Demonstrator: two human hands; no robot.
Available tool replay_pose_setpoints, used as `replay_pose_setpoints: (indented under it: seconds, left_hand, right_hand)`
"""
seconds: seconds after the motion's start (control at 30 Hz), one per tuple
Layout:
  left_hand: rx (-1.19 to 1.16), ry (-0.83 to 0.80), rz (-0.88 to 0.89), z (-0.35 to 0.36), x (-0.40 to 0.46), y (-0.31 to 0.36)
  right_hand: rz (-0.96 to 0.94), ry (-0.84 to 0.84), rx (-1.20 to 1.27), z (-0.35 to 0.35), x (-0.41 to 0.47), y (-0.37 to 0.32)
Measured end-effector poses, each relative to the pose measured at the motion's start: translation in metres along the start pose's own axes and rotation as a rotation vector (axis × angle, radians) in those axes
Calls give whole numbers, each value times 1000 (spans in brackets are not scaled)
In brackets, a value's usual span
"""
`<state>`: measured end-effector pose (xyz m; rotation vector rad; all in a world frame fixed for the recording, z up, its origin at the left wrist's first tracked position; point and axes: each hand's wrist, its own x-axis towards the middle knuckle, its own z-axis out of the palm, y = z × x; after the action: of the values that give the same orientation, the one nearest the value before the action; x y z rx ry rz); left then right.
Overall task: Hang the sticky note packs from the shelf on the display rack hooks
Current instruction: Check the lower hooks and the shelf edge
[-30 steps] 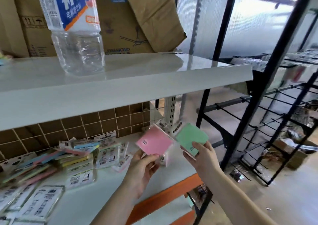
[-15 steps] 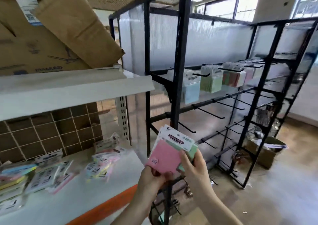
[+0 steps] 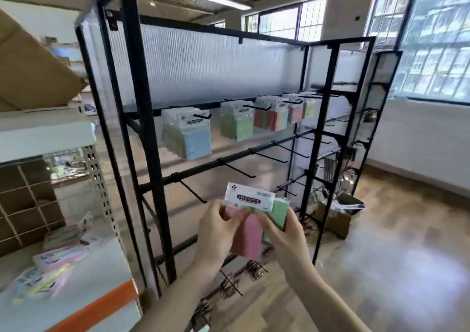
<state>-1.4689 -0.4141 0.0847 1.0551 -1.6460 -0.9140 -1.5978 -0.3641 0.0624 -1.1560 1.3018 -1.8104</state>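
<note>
Head view: left hand (image 3: 216, 232) grip pinches pink sticky note pack (image 3: 248, 232); right hand (image 3: 284, 232) grip holds green pack (image 3: 279, 212), before black display rack (image 3: 142, 118).

Pink pack (image 3: 248, 235) over green pack (image 3: 279, 213); black rack (image 3: 142, 103); white shelf (image 3: 84, 275) with orange edge

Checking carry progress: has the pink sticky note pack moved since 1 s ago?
Yes. The pink sticky note pack has left the space over the white shelf and now sits in front of the black display rack, held by both hands.
</note>
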Motion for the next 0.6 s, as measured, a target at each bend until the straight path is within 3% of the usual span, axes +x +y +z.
replay_pose_setpoints:
  seconds: [0.13,0.37,0.6]
  left_hand:
    - [-84,-29,40,27,15,10]
    - [-237,19,-42,64,74,3]
    - [-327,-35,-79,124,138,1]
  right_hand:
    - [-2,111,23,-27,20,1]
    - [-56,292,22,-90,80,1]
    - [-16,205,46,-112,161,2]
